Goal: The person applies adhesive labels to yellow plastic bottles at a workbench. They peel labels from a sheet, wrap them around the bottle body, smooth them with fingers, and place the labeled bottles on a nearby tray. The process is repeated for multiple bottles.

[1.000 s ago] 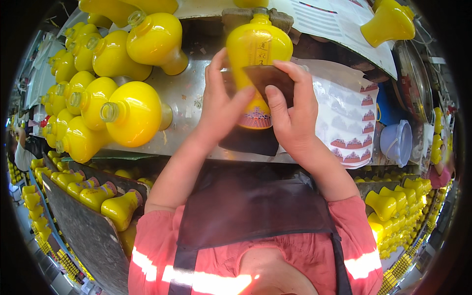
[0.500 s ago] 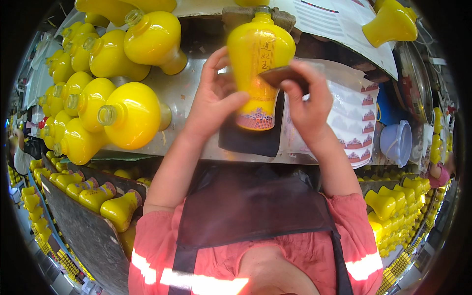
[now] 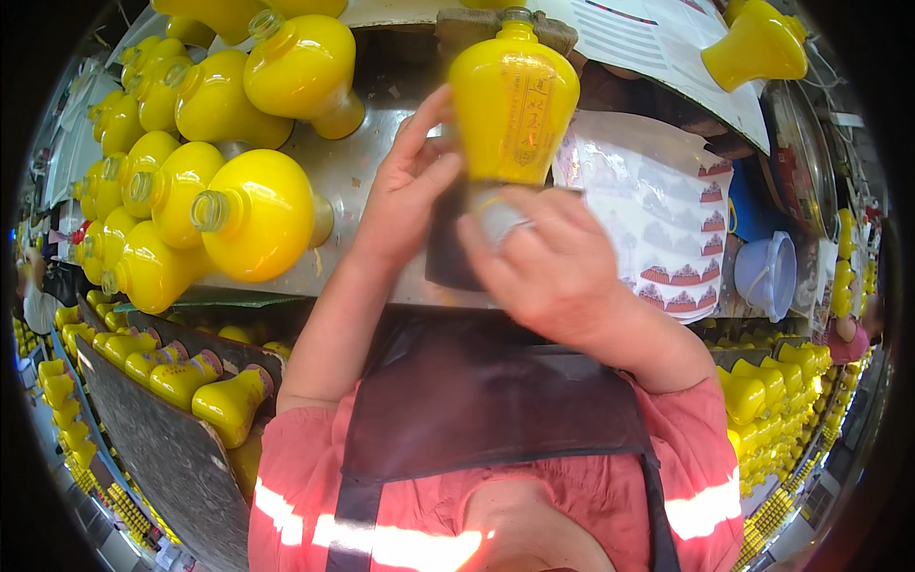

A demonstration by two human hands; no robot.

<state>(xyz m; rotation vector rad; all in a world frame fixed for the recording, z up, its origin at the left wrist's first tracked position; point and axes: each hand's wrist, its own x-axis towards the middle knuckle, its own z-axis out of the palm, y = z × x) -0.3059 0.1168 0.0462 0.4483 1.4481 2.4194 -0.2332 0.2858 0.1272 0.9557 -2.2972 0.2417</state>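
Bottle (image 3: pixel 515 105) in the head view lies neck over a brown block (image 3: pixel 560 36). Left hand (image 3: pixel 405 195)'s half open at its left side; right hand (image 3: pixel 553 262)'s bent by the foot, hold too blurry to tell. Looks slick, rigid, probably breakable; I'd cradle the narrow waist.

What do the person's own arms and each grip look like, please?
Short coral-red sleeves, with patches of bright light on them, leave both forearms bare. The left grip and right grip are ungloved.
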